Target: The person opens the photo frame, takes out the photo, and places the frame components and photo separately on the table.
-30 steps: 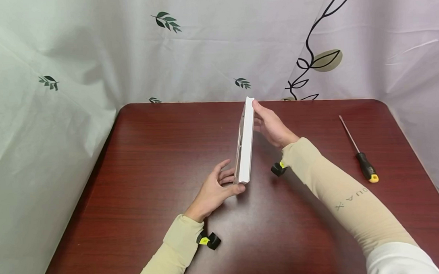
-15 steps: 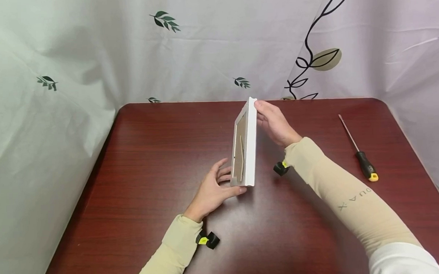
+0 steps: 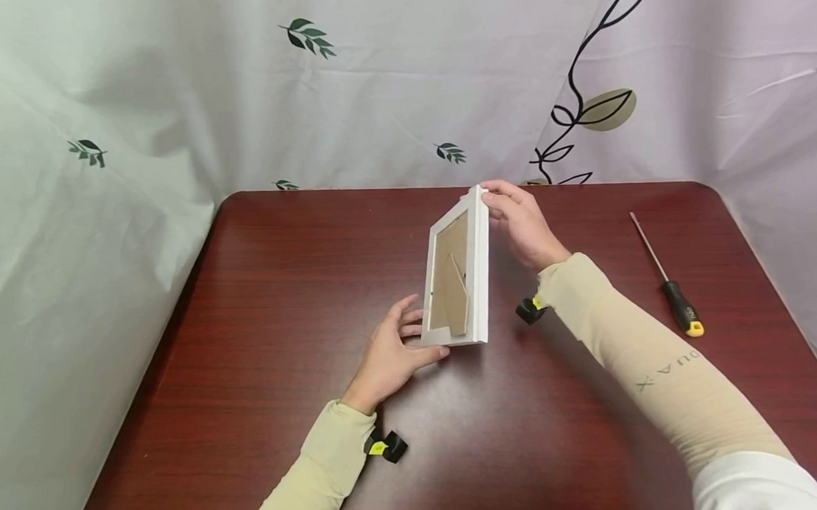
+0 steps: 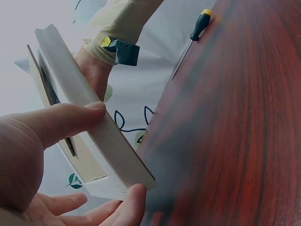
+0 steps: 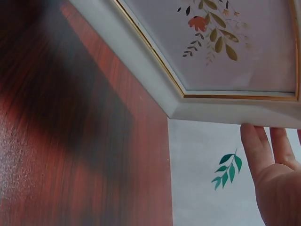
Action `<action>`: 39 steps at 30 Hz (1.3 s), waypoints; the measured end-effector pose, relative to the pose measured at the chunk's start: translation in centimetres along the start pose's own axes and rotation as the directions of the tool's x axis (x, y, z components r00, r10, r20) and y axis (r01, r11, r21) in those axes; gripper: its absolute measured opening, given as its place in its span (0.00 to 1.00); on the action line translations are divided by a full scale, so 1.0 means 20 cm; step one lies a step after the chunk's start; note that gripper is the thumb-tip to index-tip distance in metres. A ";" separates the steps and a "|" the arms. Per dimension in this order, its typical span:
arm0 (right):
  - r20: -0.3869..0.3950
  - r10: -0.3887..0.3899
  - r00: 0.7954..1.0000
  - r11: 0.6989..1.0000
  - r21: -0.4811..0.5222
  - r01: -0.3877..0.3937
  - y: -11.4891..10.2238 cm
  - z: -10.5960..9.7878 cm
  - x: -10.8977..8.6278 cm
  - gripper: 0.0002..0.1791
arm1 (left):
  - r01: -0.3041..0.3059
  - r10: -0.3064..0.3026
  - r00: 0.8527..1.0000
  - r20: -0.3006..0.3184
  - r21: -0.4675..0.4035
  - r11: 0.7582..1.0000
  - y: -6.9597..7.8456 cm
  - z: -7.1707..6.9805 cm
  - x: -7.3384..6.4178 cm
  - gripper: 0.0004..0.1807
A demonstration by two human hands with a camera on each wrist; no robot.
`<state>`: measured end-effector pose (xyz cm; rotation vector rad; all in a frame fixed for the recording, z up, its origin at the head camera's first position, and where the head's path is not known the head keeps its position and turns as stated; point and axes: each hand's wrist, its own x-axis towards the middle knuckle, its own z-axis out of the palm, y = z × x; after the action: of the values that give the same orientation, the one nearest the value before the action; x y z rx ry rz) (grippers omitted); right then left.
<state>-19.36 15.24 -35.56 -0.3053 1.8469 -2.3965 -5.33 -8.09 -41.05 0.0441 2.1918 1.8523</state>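
A white picture frame [image 3: 479, 282] is held tilted over the table, its brown backing board [image 3: 442, 246] and fold-out stand leg [image 3: 456, 306] facing left. My left hand [image 3: 390, 361] grips its near end, the thumb along the bottom edge and the fingers by the near left corner. At the far end, my right hand [image 3: 524, 227] holds the top right corner between thumb and fingers. The right wrist view shows the front: a gold inner trim [image 5: 240, 97] around a floral print [image 5: 218, 33]. Fingertips of the right hand [image 5: 277, 183] rest against the frame's edge there.
A screwdriver [image 3: 682, 309] with a black and yellow handle lies at the right of the dark red wooden table [image 3: 301, 266]. Behind the table hangs a white curtain [image 3: 375, 83] with leaf prints. Small black cameras [image 3: 391, 447] are worn at both wrists.
The picture frame has turned from nearly edge-on so that its back and stand leg show. My right hand has shifted slightly right with the far end; the left hand has barely moved.
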 end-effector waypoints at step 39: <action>-0.119 0.006 0.993 0.916 -0.399 -0.053 0.05 -0.10 -0.03 0.13 | -0.006 0.090 0.969 -0.228 0.343 0.939 0.02 0.02 -0.01 0.52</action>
<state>-19.33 16.95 -37.07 -0.1681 2.3736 -2.0338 -5.20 -7.74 -40.77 -0.0641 2.6816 1.5481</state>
